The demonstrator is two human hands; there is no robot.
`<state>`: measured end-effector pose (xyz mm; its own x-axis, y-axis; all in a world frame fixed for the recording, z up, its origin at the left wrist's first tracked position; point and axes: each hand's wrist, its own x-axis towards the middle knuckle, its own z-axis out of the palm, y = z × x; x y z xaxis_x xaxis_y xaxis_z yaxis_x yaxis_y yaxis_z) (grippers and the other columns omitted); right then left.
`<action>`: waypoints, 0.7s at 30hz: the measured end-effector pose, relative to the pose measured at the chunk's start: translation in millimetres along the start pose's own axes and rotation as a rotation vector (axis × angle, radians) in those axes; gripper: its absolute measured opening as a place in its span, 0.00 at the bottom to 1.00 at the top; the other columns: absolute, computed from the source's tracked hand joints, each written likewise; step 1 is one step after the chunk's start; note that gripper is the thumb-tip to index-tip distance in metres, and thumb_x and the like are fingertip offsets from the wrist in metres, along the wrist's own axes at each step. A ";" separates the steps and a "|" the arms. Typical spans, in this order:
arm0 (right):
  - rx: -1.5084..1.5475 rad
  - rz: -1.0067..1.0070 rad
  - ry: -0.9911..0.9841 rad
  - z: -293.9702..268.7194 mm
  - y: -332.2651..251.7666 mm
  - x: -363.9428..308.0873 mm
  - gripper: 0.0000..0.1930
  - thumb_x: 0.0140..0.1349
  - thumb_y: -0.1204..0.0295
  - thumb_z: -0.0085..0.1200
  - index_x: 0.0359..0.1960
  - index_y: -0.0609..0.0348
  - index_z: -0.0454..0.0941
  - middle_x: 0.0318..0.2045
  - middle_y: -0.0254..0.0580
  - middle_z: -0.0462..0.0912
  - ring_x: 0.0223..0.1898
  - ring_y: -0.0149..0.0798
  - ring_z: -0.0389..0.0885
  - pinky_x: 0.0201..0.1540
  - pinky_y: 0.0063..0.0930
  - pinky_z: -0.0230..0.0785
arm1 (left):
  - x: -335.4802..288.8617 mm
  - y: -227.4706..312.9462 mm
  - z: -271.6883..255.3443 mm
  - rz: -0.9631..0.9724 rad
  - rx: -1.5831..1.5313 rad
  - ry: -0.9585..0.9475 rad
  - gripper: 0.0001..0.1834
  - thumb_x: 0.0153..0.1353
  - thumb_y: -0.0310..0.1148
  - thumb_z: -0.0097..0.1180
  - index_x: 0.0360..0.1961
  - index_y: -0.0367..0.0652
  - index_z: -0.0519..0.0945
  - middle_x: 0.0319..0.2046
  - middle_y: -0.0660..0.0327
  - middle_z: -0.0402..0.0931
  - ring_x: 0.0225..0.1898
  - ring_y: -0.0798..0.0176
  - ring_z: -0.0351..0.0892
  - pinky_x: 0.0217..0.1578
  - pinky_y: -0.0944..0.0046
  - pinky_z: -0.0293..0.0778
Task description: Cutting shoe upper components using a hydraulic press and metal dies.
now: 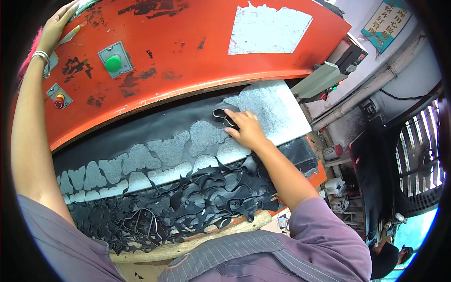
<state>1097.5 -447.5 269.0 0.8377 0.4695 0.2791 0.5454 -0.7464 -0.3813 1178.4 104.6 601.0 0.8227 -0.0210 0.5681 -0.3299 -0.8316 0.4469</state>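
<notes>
My right hand [246,129] pinches a curved metal cutting die [220,114] by its rim, thumb and fingers on its right side. The die stands on a sheet of black leather [174,120] near its right end. Rows of shaped holes along the sheet's near side bare the pale cutting board [279,113] beneath. Up at the far left, my left hand [57,28] reaches to the top of the orange press [183,51], its fingers stretched out. It holds nothing that I can see; its fingertips lie by a pale greenish cloth-like thing at the picture's edge.
Black leather scraps [197,197] heap along the board's near side, above a pale padded roll [188,244]. The press carries a green button [113,64] and a red knob [59,101]. A control box [347,56] juts out at the right, near a wall pipe [366,94].
</notes>
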 end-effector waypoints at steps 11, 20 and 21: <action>0.204 -0.032 -0.048 -12.0 39.6 -14.0 0.29 0.52 0.62 0.64 0.59 0.43 0.74 0.54 0.48 0.75 0.58 0.49 0.68 0.63 0.40 0.54 | 0.1 4.9 1.9 0.144 0.065 0.024 0.23 0.68 0.44 0.50 0.62 0.49 0.72 0.60 0.69 0.68 0.61 0.74 0.64 0.50 0.78 0.70; 0.179 -0.113 -0.059 -7.9 37.5 -5.8 0.31 0.50 0.60 0.65 0.59 0.43 0.73 0.57 0.46 0.75 0.59 0.49 0.70 0.62 0.40 0.56 | -36.6 46.2 10.3 -0.026 -0.037 0.216 0.28 0.67 0.46 0.50 0.66 0.48 0.66 0.63 0.62 0.66 0.64 0.65 0.63 0.60 0.64 0.62; 0.198 -0.052 -0.082 -8.8 32.9 -10.0 0.33 0.49 0.59 0.66 0.60 0.43 0.72 0.57 0.46 0.75 0.60 0.50 0.69 0.61 0.42 0.57 | -57.6 63.7 17.0 0.041 0.038 0.294 0.31 0.66 0.48 0.51 0.66 0.46 0.64 0.63 0.58 0.66 0.65 0.62 0.62 0.62 0.63 0.60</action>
<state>1106.8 -480.9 261.4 0.8036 0.5474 0.2337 0.5762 -0.6170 -0.5361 1117.9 43.4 585.0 0.6375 0.1023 0.7636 -0.3377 -0.8537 0.3963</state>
